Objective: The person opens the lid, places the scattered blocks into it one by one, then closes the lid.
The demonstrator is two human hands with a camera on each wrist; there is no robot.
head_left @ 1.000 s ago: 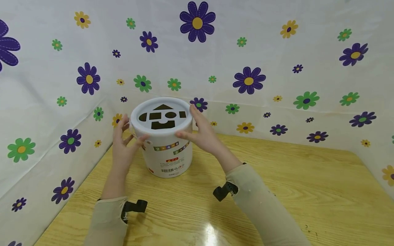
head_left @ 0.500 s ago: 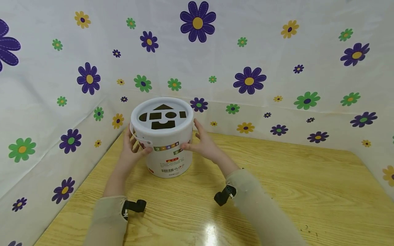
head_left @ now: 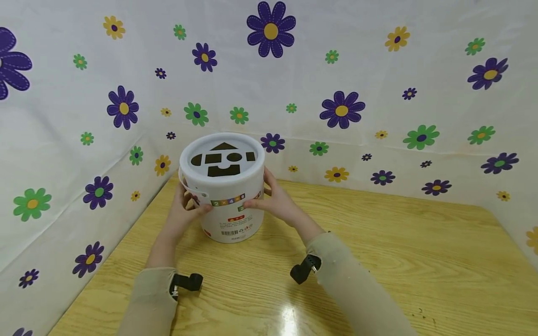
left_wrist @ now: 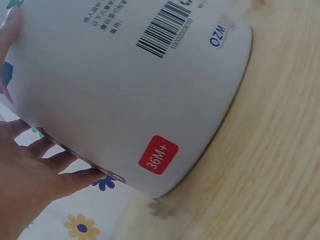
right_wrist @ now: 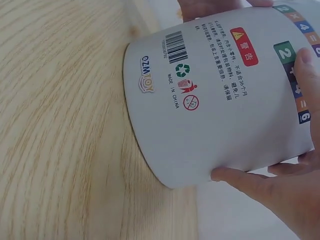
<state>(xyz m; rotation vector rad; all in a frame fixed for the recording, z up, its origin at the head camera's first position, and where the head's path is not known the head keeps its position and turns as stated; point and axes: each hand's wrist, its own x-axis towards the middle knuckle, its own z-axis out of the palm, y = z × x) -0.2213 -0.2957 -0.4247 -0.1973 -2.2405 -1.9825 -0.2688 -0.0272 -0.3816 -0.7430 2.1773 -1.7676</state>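
Note:
A white toy bucket [head_left: 231, 224] stands upright on the wooden table, printed with coloured sums, a warning label and a barcode. Its white lid [head_left: 224, 180] has several dark shape cut-outs: a triangle, a circle, rectangles and others. My left hand [head_left: 185, 213] grips the bucket's left side, thumb on the front and fingers round toward the back. Opposite it, my right hand [head_left: 279, 201] holds the right side in the same way, its thumb across the printed sums. Above the left hand hangs the thin white bucket handle [head_left: 191, 190]. In the left wrist view a red "36M+" label [left_wrist: 158, 155] shows low on the wall.
The wooden tabletop [head_left: 378, 252] extends to the right and toward me. White cloth [head_left: 294, 60] with purple, green and yellow flowers closes off the back and the left side, close behind the bucket. Black wrist mounts [head_left: 187, 282] stick out at both cuffs.
Both hands have slid down from the lid's rim to the middle of the bucket's wall and now wrap further round it. The bucket has stayed in place on the table.

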